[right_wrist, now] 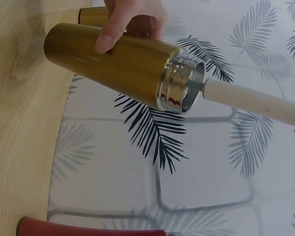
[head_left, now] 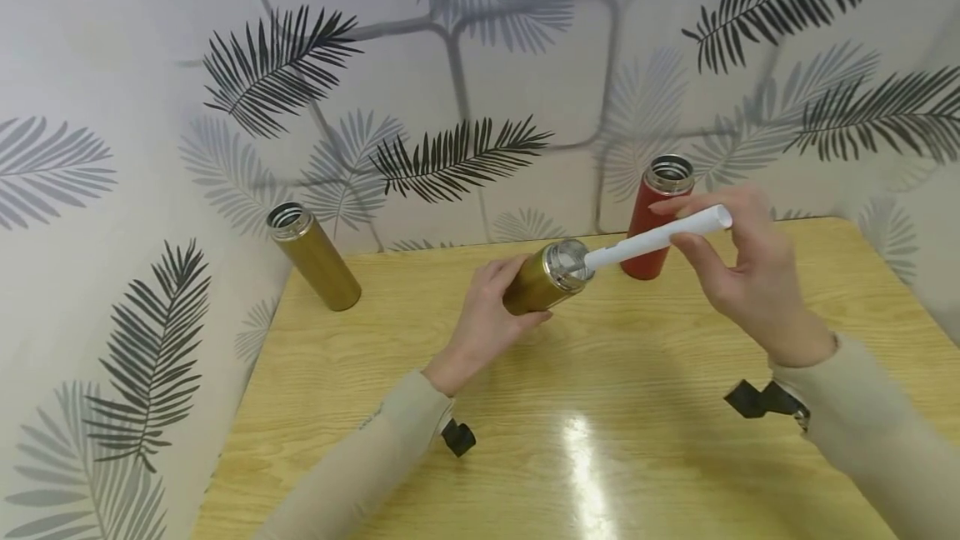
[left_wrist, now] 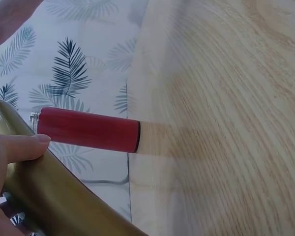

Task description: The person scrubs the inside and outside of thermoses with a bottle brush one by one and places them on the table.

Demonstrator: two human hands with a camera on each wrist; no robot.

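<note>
My left hand (head_left: 487, 315) grips a gold thermos flask (head_left: 531, 283), held tilted with its silver-rimmed mouth to the right. In the right wrist view the flask (right_wrist: 108, 64) is uncapped, and the left thumb (right_wrist: 107, 42) lies along its side. My right hand (head_left: 765, 282) pinches a long white tube-like handle (head_left: 660, 240) between thumb and fingers. A thin grey stem (right_wrist: 194, 86) runs from this handle (right_wrist: 250, 101) into the flask's mouth. What sits deeper inside is hidden.
A second gold flask (head_left: 318, 261), uncapped, stands at the left back of the wooden table (head_left: 480, 440). Behind the right hand stands an open red flask (head_left: 648, 227). Leaf-patterned wall covering (head_left: 517, 90) rises directly behind the table's back edge.
</note>
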